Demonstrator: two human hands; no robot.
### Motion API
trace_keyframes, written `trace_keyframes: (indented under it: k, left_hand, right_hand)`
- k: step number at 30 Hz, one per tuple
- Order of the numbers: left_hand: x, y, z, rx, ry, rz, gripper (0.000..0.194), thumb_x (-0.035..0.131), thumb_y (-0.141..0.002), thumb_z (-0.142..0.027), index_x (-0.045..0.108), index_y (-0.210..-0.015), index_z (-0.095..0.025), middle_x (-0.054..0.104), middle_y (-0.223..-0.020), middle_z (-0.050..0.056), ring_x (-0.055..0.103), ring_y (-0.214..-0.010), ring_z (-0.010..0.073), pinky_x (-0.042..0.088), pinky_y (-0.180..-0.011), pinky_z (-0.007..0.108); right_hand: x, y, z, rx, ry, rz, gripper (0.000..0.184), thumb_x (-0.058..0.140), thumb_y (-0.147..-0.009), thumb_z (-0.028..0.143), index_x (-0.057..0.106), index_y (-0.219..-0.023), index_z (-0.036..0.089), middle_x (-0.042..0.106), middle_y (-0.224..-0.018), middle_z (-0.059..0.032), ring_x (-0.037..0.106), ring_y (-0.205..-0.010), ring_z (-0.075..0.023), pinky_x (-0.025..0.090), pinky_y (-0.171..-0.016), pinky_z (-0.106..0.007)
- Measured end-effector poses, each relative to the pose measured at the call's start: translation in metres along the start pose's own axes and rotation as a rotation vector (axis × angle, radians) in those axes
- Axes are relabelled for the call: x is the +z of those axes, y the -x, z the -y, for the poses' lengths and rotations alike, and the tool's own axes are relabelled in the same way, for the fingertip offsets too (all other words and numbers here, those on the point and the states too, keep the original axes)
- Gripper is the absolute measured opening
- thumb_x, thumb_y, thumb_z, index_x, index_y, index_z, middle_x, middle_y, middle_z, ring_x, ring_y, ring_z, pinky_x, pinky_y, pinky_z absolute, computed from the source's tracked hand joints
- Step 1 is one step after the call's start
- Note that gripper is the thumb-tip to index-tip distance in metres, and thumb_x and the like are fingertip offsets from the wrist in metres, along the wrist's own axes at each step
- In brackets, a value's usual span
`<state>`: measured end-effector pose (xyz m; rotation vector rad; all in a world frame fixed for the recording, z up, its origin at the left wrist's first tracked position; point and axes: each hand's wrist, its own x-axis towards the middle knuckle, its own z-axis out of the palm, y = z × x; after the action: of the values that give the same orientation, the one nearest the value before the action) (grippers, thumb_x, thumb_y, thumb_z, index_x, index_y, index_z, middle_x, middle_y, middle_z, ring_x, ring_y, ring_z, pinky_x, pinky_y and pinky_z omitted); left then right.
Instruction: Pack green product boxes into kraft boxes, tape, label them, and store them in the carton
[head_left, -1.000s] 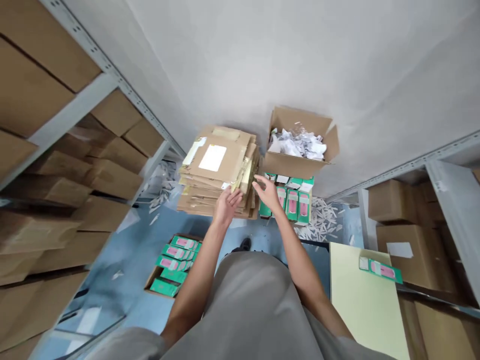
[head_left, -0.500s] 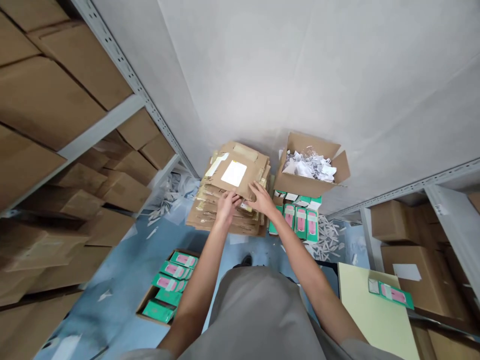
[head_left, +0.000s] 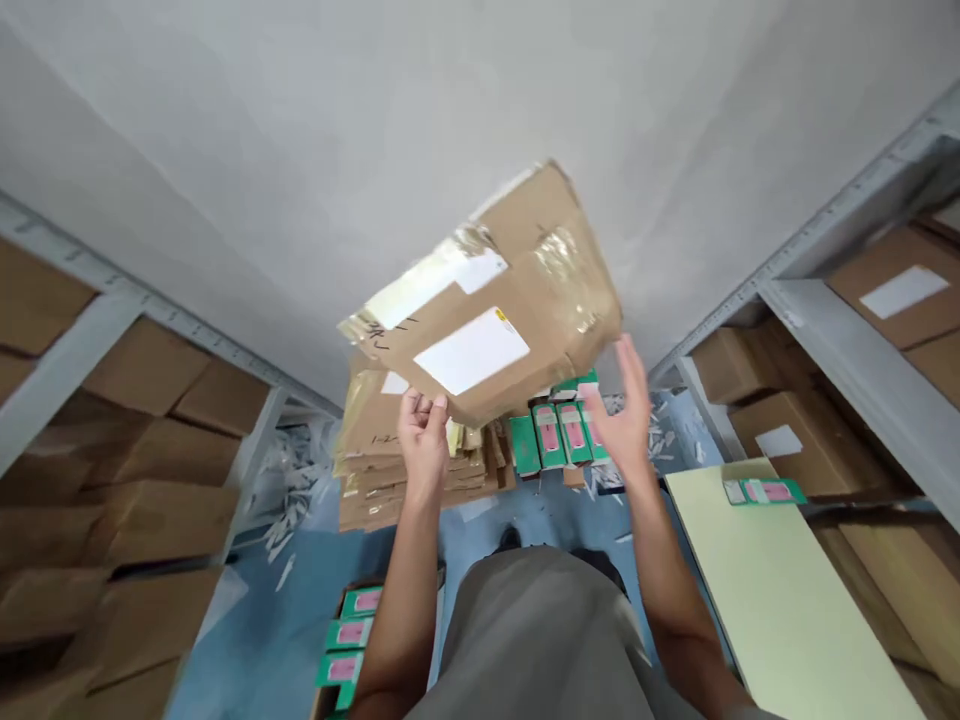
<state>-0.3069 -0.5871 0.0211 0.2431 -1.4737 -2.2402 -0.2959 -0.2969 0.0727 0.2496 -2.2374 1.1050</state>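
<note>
A flattened cardboard box point(head_left: 544, 290) with a white label, clear tape and handwriting is up in the air, tilted, above a stack of flattened boxes point(head_left: 375, 430). My left hand point(head_left: 425, 430) pinches its lower edge, thumb on top. Beside its right corner my right hand point(head_left: 624, 405) is spread, thumb apart from the fingers; whether a fingertip touches the cardboard I cannot tell. Behind the raised piece, the open carton of crumpled paper is hidden. Green and pink product boxes point(head_left: 551, 435) stand between the stack and my right hand.
At lower left, a carton holds more green boxes point(head_left: 349, 632). A pale yellow tabletop point(head_left: 780, 580) at right carries one green box point(head_left: 765, 491). Shelves of brown cartons point(head_left: 161, 450) flank both sides. White scraps point(head_left: 281, 550) litter the blue floor; a grey wall point(head_left: 480, 110) stands ahead.
The top flattened box has been lifted off the stack and tilted. My right hand has moved right and opened beside its corner. The camera view has turned.
</note>
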Motion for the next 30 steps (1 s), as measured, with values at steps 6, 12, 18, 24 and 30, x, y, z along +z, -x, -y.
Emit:
trace_keyframes:
  k: [6,12,18,24,30]
  left_hand:
    - [0.118,0.044,0.045,-0.380,-0.113,0.610,0.034,0.092,-0.086,-0.039,0.072,-0.109,-0.025,0.077,-0.111,0.008,0.073,-0.121,0.0285,0.056,-0.107,0.034]
    - [0.219,0.154,0.127,-0.538,-0.234,1.171,0.028,0.086,-0.092,-0.039,0.070,-0.110,-0.026,0.080,-0.118,0.009,0.070,-0.131,0.0325,0.054,-0.114,0.038]
    - [0.303,0.282,0.208,-0.599,-0.331,1.389,0.021,0.082,-0.092,-0.033,0.070,-0.107,-0.025,0.078,-0.118,0.009,0.070,-0.131,0.0313,0.052,-0.118,0.038]
    - [0.385,0.398,0.294,-0.492,-0.525,1.534,0.029,0.072,-0.093,-0.026,0.068,-0.121,-0.022,0.077,-0.131,0.013,0.071,-0.134,0.0316,0.050,-0.127,0.048]
    - [0.416,0.479,0.341,-0.557,-0.497,1.709,0.055,0.067,-0.087,-0.023,0.065,-0.142,-0.022,0.070,-0.156,0.013,0.061,-0.153,0.0299,0.040,-0.136,0.051]
  right_hand:
    - [-0.146,0.083,-0.079,0.322,0.114,-0.364,0.080,0.067,-0.108,0.054,0.036,-0.178,0.032,0.067,-0.161,-0.0154,0.064,-0.152,-0.0315,0.052,-0.127,-0.064]
    - [-0.255,0.255,-0.142,0.834,0.170,-0.731,0.091,0.082,-0.085,0.074,0.058,-0.157,0.023,0.072,-0.150,-0.0221,0.074,-0.134,-0.0357,0.061,-0.115,-0.062]
    - [-0.347,0.398,-0.154,0.971,0.102,-0.898,0.068,0.085,-0.078,0.083,0.065,-0.109,0.026,0.082,-0.103,-0.0118,0.081,-0.097,-0.0299,0.068,-0.098,-0.053]
    - [-0.397,0.473,-0.181,1.039,0.284,-0.969,0.053,0.072,-0.091,0.076,0.062,-0.106,0.026,0.080,-0.109,-0.0134,0.077,-0.103,-0.0314,0.064,-0.106,-0.058]
    - [-0.408,0.510,-0.210,1.142,0.269,-0.959,0.061,0.064,-0.094,0.067,0.066,-0.134,0.022,0.076,-0.136,-0.0205,0.073,-0.126,-0.0350,0.059,-0.118,-0.058]
